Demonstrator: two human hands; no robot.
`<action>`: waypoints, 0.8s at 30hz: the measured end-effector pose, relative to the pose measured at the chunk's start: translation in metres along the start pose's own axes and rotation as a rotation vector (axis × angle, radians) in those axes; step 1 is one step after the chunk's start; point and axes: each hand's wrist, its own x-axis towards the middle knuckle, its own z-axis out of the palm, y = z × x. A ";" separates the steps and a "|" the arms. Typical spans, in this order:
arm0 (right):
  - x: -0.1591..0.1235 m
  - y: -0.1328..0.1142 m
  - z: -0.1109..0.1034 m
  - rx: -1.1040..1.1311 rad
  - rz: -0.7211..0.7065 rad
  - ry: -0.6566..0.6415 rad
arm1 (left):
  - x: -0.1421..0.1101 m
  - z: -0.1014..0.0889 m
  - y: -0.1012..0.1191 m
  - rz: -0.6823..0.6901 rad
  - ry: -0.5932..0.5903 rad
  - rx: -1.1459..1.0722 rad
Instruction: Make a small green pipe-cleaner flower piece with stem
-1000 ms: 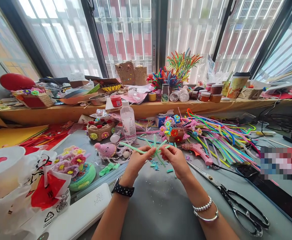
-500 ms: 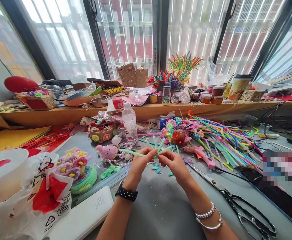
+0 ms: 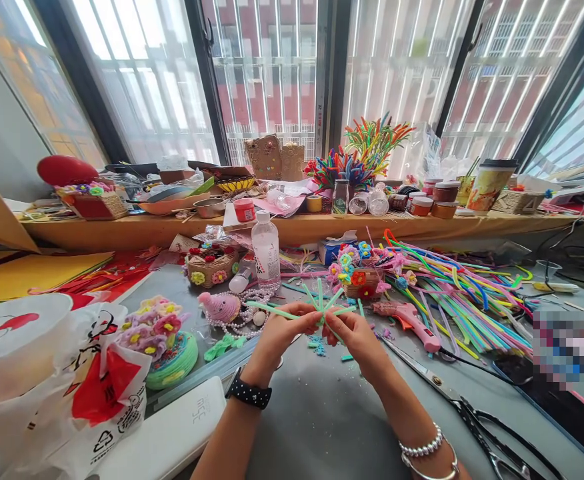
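A recycling sign [image 3: 103, 441] stands on the white plastic bag [image 3: 47, 427]; the white slab-shaped device [image 3: 172, 433] bears what looks like "35W". Characters on the clear bottle [image 3: 266, 253] are too small to read.

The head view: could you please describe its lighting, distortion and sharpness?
In the head view, the windows glare, washed out upper left; at the head view's sides, window frames lean, suggesting wide-angle distortion; mid head view, the green strips look fairly sharp.

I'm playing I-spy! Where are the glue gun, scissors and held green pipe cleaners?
Pink glue gun [image 3: 423, 330], head view: handle.
Scissors [image 3: 437, 381], head view: pivot.
Held green pipe cleaners [image 3: 321, 295], head view: upright stem.
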 end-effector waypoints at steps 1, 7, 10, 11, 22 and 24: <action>0.000 0.000 0.000 -0.005 -0.015 0.005 | 0.000 0.001 0.000 0.001 -0.015 0.006; 0.001 0.003 -0.002 -0.008 -0.083 0.164 | 0.002 0.007 -0.004 0.000 -0.045 0.021; 0.002 0.004 -0.001 0.010 -0.090 0.204 | 0.004 0.011 -0.007 0.070 -0.077 0.115; 0.002 0.005 -0.001 0.012 -0.092 0.210 | 0.004 0.013 -0.007 0.098 -0.090 0.140; 0.001 0.007 0.003 0.013 -0.106 0.206 | 0.000 0.016 -0.006 0.266 -0.087 0.184; 0.001 0.008 0.003 0.013 -0.133 0.202 | 0.000 0.018 -0.007 0.262 -0.089 0.176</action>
